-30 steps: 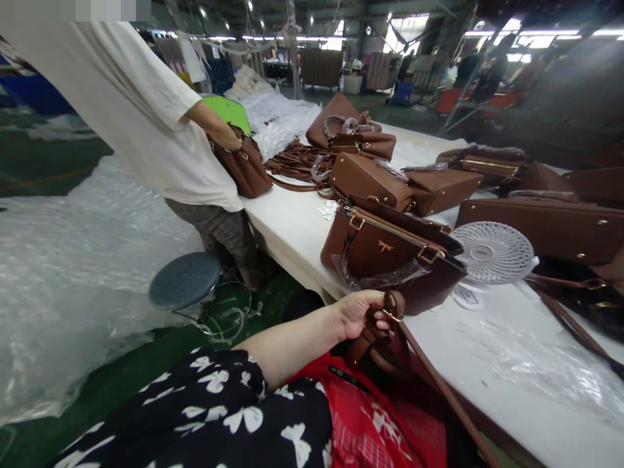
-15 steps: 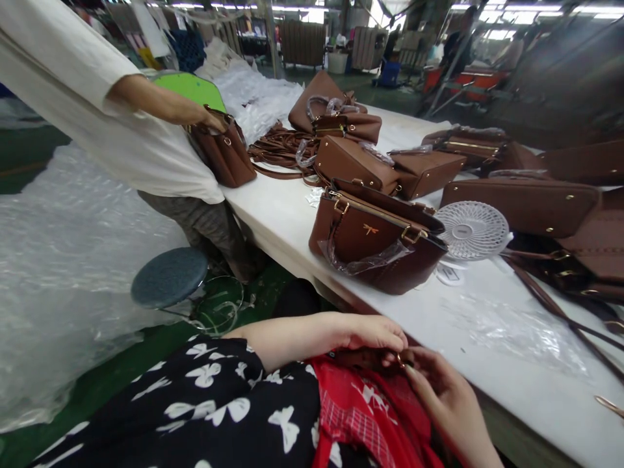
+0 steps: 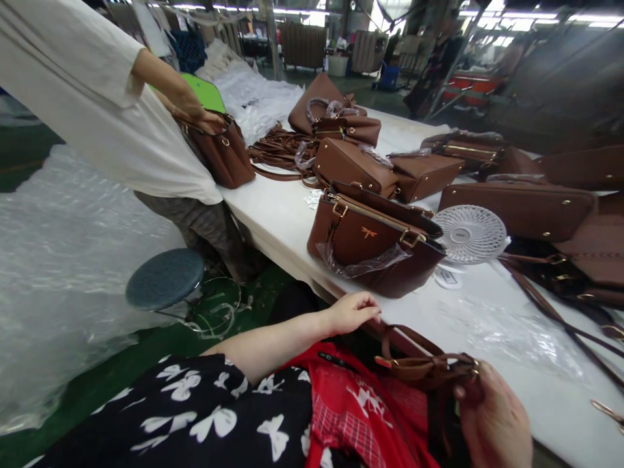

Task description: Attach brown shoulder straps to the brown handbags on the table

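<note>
My right hand [image 3: 497, 409] is closed around a bundled brown shoulder strap [image 3: 424, 367] with gold-coloured metal fittings, over my lap. One loop of the strap sticks out toward my left hand [image 3: 353, 313]. That hand hovers by the table edge, its fingers curled together; whether anything small is between the fingertips cannot be seen. Just beyond it, a brown handbag [image 3: 375, 240] with a gold dragonfly emblem stands upright on the table, its handle wrapped in clear plastic. A red apron [image 3: 365, 403] covers my lap beneath the strap.
A white fan [image 3: 470, 234] stands beside the handbag on the white table [image 3: 277, 214]. More brown bags [image 3: 517, 208] and a heap of straps [image 3: 277, 146] lie farther back. A co-worker [image 3: 160, 143] at left reaches into another bag [image 3: 224, 153]. A round stool [image 3: 166, 278] stands at left.
My hands, close together at a metal fitting before, have moved apart. The right hand has drawn the strap bundle right and toward me; the left has gone slightly up and left.
</note>
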`<state>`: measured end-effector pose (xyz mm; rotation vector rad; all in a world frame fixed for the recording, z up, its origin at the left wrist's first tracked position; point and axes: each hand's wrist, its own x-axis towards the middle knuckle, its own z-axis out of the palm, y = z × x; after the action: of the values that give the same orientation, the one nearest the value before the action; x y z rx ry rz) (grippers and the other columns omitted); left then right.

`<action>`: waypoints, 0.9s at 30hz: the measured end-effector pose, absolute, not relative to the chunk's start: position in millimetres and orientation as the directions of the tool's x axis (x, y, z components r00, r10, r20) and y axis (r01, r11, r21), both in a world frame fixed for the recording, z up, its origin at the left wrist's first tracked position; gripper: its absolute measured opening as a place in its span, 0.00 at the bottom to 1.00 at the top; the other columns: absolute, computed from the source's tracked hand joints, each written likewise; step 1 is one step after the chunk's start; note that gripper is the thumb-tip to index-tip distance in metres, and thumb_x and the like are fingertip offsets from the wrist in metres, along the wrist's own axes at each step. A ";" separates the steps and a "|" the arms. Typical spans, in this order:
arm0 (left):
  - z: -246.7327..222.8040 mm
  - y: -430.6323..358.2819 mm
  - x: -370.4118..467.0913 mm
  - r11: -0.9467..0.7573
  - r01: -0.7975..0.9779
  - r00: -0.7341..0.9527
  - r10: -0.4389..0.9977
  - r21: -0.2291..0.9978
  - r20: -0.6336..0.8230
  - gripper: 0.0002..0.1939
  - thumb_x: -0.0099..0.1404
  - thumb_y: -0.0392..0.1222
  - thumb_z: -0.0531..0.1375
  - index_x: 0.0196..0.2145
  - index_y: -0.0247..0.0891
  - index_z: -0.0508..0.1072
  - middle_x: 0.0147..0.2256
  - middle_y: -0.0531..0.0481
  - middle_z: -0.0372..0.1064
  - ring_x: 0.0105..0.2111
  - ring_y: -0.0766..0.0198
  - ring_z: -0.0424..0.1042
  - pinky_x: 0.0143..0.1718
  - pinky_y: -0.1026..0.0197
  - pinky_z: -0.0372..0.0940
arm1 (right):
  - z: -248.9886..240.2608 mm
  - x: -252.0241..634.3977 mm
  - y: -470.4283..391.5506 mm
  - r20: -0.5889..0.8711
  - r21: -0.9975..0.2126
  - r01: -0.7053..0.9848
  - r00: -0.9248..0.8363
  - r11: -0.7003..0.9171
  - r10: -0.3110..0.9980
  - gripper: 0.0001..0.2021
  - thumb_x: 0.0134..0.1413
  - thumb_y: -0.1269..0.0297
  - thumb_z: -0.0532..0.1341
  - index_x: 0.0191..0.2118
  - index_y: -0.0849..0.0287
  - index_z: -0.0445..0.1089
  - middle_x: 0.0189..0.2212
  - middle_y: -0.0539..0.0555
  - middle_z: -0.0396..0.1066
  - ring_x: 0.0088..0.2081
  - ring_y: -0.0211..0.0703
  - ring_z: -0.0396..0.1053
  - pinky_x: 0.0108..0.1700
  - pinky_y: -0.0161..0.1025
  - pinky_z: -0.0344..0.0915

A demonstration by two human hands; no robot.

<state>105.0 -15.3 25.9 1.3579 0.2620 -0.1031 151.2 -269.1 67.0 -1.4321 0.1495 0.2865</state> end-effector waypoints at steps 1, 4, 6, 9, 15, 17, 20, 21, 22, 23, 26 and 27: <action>24.9 -15.6 103.3 0.139 0.252 0.965 0.037 0.958 -0.259 0.07 0.65 0.41 0.57 0.35 0.34 0.71 0.27 0.52 0.72 0.30 0.67 0.71 0.39 0.64 0.65 | 65.8 151.2 -269.0 -0.279 -0.944 -0.289 0.957 0.158 0.086 0.10 0.52 0.57 0.66 0.29 0.58 0.70 0.24 0.47 0.61 0.24 0.34 0.57 0.20 0.30 0.57; 25.4 -18.0 96.9 -0.190 0.269 0.928 -0.210 0.944 -0.307 0.05 0.62 0.40 0.60 0.33 0.36 0.74 0.25 0.54 0.71 0.26 0.68 0.69 0.32 0.66 0.62 | 58.9 150.5 -269.2 -0.285 -0.929 -0.298 0.955 0.220 0.086 0.10 0.51 0.60 0.67 0.27 0.59 0.69 0.21 0.44 0.54 0.21 0.31 0.51 0.17 0.29 0.53; 27.5 -22.0 93.1 -0.331 0.217 0.860 -0.380 0.919 -0.340 0.08 0.57 0.44 0.66 0.33 0.39 0.75 0.26 0.54 0.72 0.26 0.67 0.68 0.29 0.65 0.60 | 54.0 149.8 -270.0 -0.283 -0.931 -0.300 0.953 0.209 0.110 0.09 0.51 0.60 0.67 0.28 0.59 0.70 0.22 0.45 0.55 0.21 0.31 0.50 0.17 0.29 0.53; 30.7 -33.1 90.3 -0.155 0.318 0.746 -0.568 0.935 -0.347 0.21 0.52 0.58 0.68 0.34 0.39 0.74 0.29 0.52 0.73 0.28 0.64 0.71 0.30 0.63 0.62 | 50.7 146.9 -271.7 -0.308 -0.920 -0.335 0.938 0.202 0.156 0.09 0.50 0.59 0.68 0.30 0.58 0.71 0.22 0.45 0.57 0.21 0.31 0.52 0.18 0.29 0.55; 36.5 -46.9 92.7 0.349 0.504 0.833 -0.439 0.790 -0.338 0.28 0.52 0.66 0.65 0.33 0.35 0.71 0.26 0.52 0.68 0.23 0.70 0.65 0.26 0.65 0.59 | 57.1 134.4 -279.5 -0.343 -0.934 -0.357 0.900 0.004 0.269 0.13 0.50 0.54 0.68 0.29 0.58 0.69 0.17 0.45 0.58 0.20 0.32 0.54 0.21 0.30 0.55; 40.9 -43.0 94.7 0.310 0.424 0.889 -0.325 0.851 -0.324 0.23 0.52 0.56 0.69 0.34 0.35 0.71 0.25 0.55 0.66 0.21 0.73 0.60 0.25 0.66 0.56 | 61.2 131.8 -280.9 -0.309 -0.951 -0.298 0.912 -0.081 0.271 0.17 0.50 0.52 0.68 0.24 0.58 0.66 0.17 0.45 0.58 0.21 0.33 0.54 0.22 0.30 0.54; 49.0 -34.6 97.7 0.179 0.206 0.974 -0.135 0.962 -0.183 0.15 0.54 0.43 0.69 0.37 0.34 0.73 0.30 0.53 0.70 0.29 0.70 0.66 0.35 0.64 0.62 | 67.5 130.8 -278.4 -0.247 -0.957 -0.187 0.925 -0.222 0.287 0.18 0.48 0.49 0.68 0.24 0.57 0.65 0.19 0.46 0.59 0.22 0.35 0.55 0.23 0.33 0.52; 51.3 -32.6 98.5 0.123 0.128 0.991 -0.062 0.984 -0.121 0.14 0.53 0.39 0.69 0.37 0.34 0.74 0.33 0.51 0.71 0.33 0.67 0.69 0.40 0.63 0.64 | 69.2 130.8 -276.6 -0.199 -0.956 -0.114 0.930 -0.269 0.310 0.17 0.48 0.49 0.68 0.25 0.57 0.66 0.20 0.47 0.60 0.23 0.37 0.56 0.24 0.34 0.54; 53.2 -31.4 99.2 0.079 0.067 0.998 0.006 0.995 -0.068 0.14 0.52 0.36 0.68 0.38 0.34 0.74 0.37 0.49 0.72 0.37 0.65 0.70 0.43 0.62 0.64 | 70.5 130.7 -274.6 -0.132 -0.950 -0.021 0.931 -0.311 0.339 0.17 0.49 0.49 0.67 0.26 0.56 0.66 0.22 0.48 0.62 0.25 0.38 0.58 0.27 0.35 0.56; 54.6 -30.9 99.6 0.069 0.030 0.997 0.066 0.997 -0.035 0.16 0.50 0.34 0.68 0.39 0.35 0.74 0.40 0.47 0.73 0.40 0.63 0.70 0.45 0.61 0.64 | 71.3 130.5 -272.6 -0.060 -0.938 0.076 0.926 -0.339 0.372 0.16 0.51 0.50 0.66 0.26 0.56 0.66 0.23 0.48 0.63 0.27 0.40 0.59 0.31 0.36 0.57; 56.8 -32.6 99.6 0.275 0.052 0.986 0.140 0.960 -0.094 0.25 0.47 0.32 0.67 0.45 0.36 0.71 0.41 0.46 0.73 0.36 0.64 0.71 0.37 0.64 0.65 | 70.8 129.1 -268.0 0.030 -0.922 0.201 0.888 -0.330 0.458 0.16 0.55 0.52 0.63 0.25 0.55 0.63 0.26 0.49 0.63 0.31 0.42 0.61 0.36 0.38 0.58; 57.5 -33.6 99.3 0.382 0.083 0.982 0.125 0.920 -0.140 0.27 0.47 0.32 0.66 0.47 0.36 0.70 0.39 0.47 0.73 0.34 0.66 0.71 0.33 0.65 0.64 | 69.9 128.5 -266.9 0.011 -0.938 0.175 0.877 -0.299 0.480 0.16 0.56 0.52 0.62 0.25 0.55 0.63 0.26 0.50 0.62 0.30 0.42 0.60 0.36 0.38 0.58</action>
<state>99.3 -33.6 57.5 1.1807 0.1986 0.0271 128.5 -266.9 69.9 -1.8759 -0.4864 0.3243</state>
